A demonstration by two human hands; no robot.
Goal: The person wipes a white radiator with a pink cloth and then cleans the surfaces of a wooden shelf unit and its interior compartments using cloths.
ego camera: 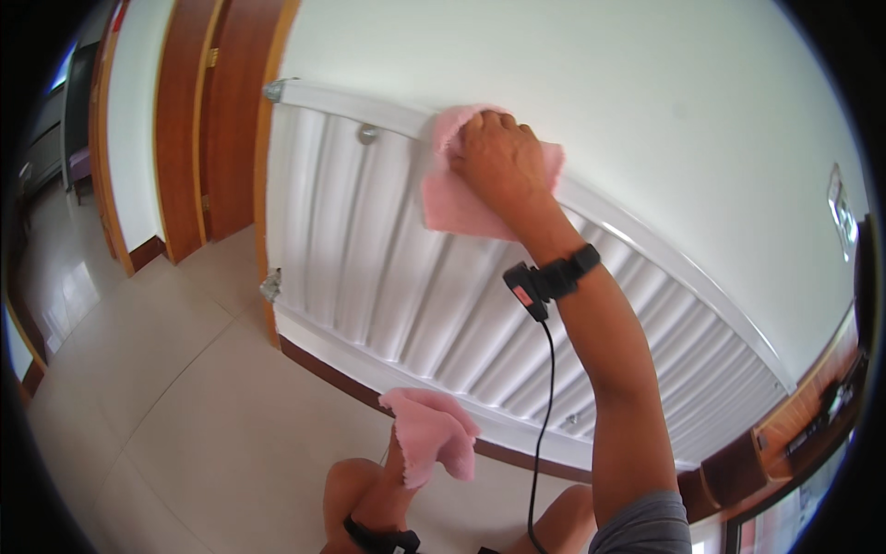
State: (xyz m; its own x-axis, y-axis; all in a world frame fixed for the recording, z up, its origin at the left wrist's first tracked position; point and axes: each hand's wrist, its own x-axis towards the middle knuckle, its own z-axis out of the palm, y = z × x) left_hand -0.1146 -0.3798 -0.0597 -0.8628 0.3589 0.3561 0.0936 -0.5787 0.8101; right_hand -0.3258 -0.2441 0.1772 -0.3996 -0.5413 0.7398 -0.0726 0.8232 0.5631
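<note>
My right hand [504,154] presses a pink cloth [465,204] against the top rail of a white ribbed radiator [408,242]. Part of that cloth hangs over the ribs and part lies against the wall above. Lower down, close to my knees, my left hand [396,474] has a second pink cloth [436,433] that drapes over it. The fingers of this hand are hidden beneath the fabric. It is apart from the radiator in the picture.
A black band with a small device [529,287] sits on my right wrist, its cable [552,374] hanging past the radiator. Wooden door frames [266,208] stand at left. Pale floor tiles [201,415] stretch below. A wooden cabinet [747,464] stands at the radiator's right end.
</note>
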